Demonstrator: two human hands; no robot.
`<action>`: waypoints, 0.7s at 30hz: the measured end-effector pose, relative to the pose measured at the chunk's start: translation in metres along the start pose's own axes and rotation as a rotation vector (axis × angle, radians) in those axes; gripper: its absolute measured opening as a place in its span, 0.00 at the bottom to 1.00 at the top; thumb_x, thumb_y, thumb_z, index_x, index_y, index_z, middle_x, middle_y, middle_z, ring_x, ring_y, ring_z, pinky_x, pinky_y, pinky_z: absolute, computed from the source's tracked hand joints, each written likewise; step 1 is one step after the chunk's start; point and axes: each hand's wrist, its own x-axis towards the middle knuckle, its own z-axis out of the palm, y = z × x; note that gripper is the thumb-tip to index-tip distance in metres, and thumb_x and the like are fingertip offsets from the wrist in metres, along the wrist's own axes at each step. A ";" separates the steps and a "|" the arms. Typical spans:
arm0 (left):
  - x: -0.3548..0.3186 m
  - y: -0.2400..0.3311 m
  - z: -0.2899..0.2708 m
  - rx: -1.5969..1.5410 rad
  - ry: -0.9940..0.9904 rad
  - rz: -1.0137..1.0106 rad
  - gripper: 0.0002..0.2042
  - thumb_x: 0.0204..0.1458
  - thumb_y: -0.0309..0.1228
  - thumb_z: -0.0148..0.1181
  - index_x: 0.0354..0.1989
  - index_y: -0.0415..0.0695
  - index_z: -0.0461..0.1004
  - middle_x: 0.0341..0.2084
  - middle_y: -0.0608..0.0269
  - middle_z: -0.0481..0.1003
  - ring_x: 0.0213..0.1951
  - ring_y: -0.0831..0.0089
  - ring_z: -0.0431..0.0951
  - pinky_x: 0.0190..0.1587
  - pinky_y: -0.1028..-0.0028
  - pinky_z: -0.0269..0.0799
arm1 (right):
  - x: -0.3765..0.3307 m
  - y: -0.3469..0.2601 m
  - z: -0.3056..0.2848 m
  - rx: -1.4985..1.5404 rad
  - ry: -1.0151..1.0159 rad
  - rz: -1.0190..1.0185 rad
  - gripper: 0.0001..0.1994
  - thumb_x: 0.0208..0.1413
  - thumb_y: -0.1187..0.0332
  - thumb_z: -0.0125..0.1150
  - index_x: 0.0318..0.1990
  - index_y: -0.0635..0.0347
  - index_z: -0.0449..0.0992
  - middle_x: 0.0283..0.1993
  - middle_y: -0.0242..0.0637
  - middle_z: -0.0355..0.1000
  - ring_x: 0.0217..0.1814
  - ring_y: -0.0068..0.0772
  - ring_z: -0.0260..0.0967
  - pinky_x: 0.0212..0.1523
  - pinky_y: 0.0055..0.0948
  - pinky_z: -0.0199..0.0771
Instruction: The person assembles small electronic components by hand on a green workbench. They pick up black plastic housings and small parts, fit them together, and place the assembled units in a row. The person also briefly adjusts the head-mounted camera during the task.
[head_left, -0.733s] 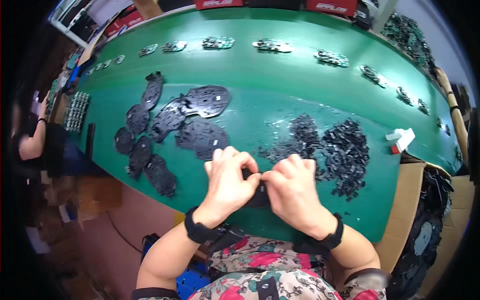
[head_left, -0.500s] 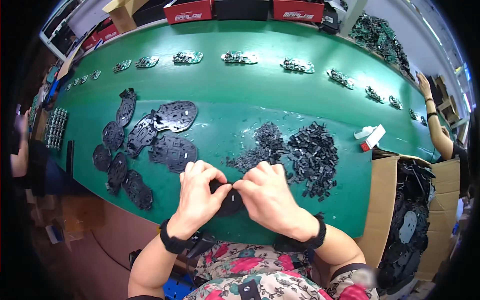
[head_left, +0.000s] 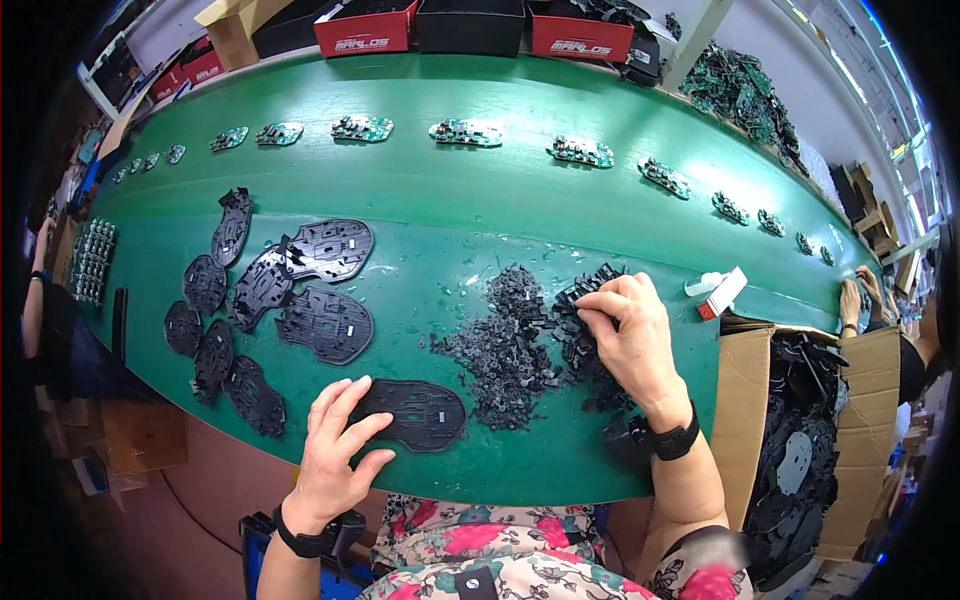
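Note:
A black plastic shell plate (head_left: 425, 412), slotted and ribbed, lies flat on the green table in front of me. My left hand (head_left: 340, 450) rests at its left end, fingers spread, fingertips touching the plate. My right hand (head_left: 640, 340) reaches into a heap of small black plastic pieces (head_left: 578, 350), thumb and fingers pinched together over it. What is between those fingertips is too small to make out. Just left of that heap spreads a pile of smaller black parts (head_left: 510, 350). Several similar black shell plates (head_left: 325, 325) lie grouped at the left.
Green circuit boards (head_left: 467, 132) stand in a spaced row along the far belt. A small white bottle (head_left: 703, 284) and a white-and-red box (head_left: 722, 293) sit at the right. An open carton (head_left: 742, 420) of black plastic parts stands beside the table. Another person's hands (head_left: 860, 300) show far right.
My hands have parted. The plate, held between both hands before, now lies on the table under my left fingers. My right hand has moved right to the heap of small pieces.

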 end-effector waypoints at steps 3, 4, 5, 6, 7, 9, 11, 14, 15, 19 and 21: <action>0.000 -0.004 0.003 0.002 0.044 0.003 0.21 0.33 0.25 0.70 0.41 0.45 0.76 0.56 0.50 0.66 0.55 0.50 0.65 0.54 0.57 0.64 | 0.001 0.000 0.004 0.004 -0.039 0.012 0.04 0.42 0.76 0.64 0.29 0.60 0.79 0.29 0.36 0.70 0.36 0.41 0.65 0.38 0.35 0.67; -0.001 -0.006 0.003 -0.002 0.060 0.000 0.20 0.33 0.25 0.70 0.41 0.45 0.77 0.55 0.51 0.67 0.54 0.50 0.66 0.53 0.58 0.65 | 0.002 -0.001 0.004 -0.007 -0.029 0.003 0.04 0.41 0.77 0.64 0.28 0.60 0.78 0.29 0.36 0.70 0.36 0.41 0.65 0.38 0.35 0.67; -0.001 -0.008 0.003 -0.006 0.076 -0.003 0.19 0.34 0.25 0.70 0.40 0.46 0.77 0.54 0.51 0.68 0.53 0.51 0.67 0.52 0.58 0.66 | 0.003 -0.001 0.004 -0.019 -0.020 -0.006 0.04 0.41 0.77 0.64 0.28 0.60 0.78 0.28 0.36 0.70 0.36 0.41 0.65 0.38 0.35 0.67; 0.000 -0.009 0.002 -0.022 0.080 0.004 0.19 0.34 0.25 0.70 0.39 0.46 0.77 0.53 0.52 0.69 0.53 0.52 0.67 0.50 0.60 0.67 | 0.005 -0.003 0.003 -0.028 -0.010 -0.016 0.04 0.41 0.77 0.64 0.27 0.60 0.77 0.28 0.37 0.70 0.36 0.41 0.65 0.38 0.35 0.67; 0.000 -0.008 -0.001 -0.025 0.084 -0.001 0.18 0.34 0.26 0.71 0.38 0.46 0.78 0.52 0.52 0.69 0.52 0.52 0.68 0.49 0.61 0.67 | 0.007 -0.004 0.004 -0.023 0.028 -0.060 0.04 0.41 0.77 0.64 0.27 0.60 0.76 0.28 0.37 0.70 0.36 0.41 0.65 0.38 0.36 0.67; 0.000 -0.008 -0.002 -0.064 0.106 -0.009 0.17 0.33 0.27 0.72 0.37 0.46 0.78 0.49 0.54 0.70 0.50 0.55 0.68 0.45 0.64 0.68 | 0.007 -0.009 -0.005 0.014 0.065 -0.032 0.04 0.43 0.79 0.62 0.27 0.61 0.76 0.29 0.38 0.71 0.35 0.41 0.67 0.37 0.35 0.68; 0.001 -0.014 0.001 -0.096 0.096 0.018 0.18 0.33 0.27 0.73 0.37 0.46 0.78 0.48 0.55 0.70 0.49 0.56 0.68 0.44 0.65 0.68 | 0.004 -0.016 -0.016 0.038 0.088 -0.010 0.03 0.44 0.80 0.61 0.28 0.63 0.76 0.29 0.39 0.73 0.33 0.42 0.68 0.36 0.34 0.69; -0.001 -0.016 0.001 -0.097 0.100 0.038 0.18 0.33 0.27 0.73 0.36 0.46 0.78 0.47 0.56 0.70 0.48 0.56 0.68 0.43 0.65 0.68 | 0.001 -0.022 -0.022 0.010 0.069 0.022 0.05 0.45 0.82 0.59 0.30 0.64 0.75 0.29 0.40 0.73 0.31 0.42 0.68 0.35 0.34 0.68; 0.000 -0.017 0.001 -0.099 0.103 0.047 0.18 0.33 0.27 0.73 0.36 0.46 0.78 0.47 0.56 0.70 0.48 0.57 0.68 0.43 0.65 0.68 | 0.001 -0.021 -0.021 -0.023 0.065 0.016 0.05 0.45 0.82 0.59 0.31 0.63 0.74 0.28 0.40 0.72 0.32 0.42 0.68 0.36 0.34 0.68; 0.001 -0.016 0.003 -0.119 0.121 0.069 0.17 0.32 0.27 0.73 0.35 0.47 0.78 0.46 0.56 0.70 0.47 0.57 0.69 0.42 0.66 0.69 | -0.001 -0.038 -0.014 -0.013 0.022 -0.054 0.06 0.43 0.82 0.59 0.30 0.62 0.73 0.32 0.39 0.70 0.38 0.43 0.66 0.40 0.36 0.66; 0.000 -0.018 0.004 -0.116 0.130 0.074 0.17 0.32 0.26 0.73 0.35 0.47 0.79 0.46 0.57 0.70 0.47 0.58 0.69 0.42 0.66 0.69 | -0.004 -0.067 0.000 0.159 -0.032 -0.154 0.06 0.43 0.81 0.60 0.29 0.60 0.72 0.35 0.38 0.68 0.41 0.44 0.65 0.42 0.38 0.64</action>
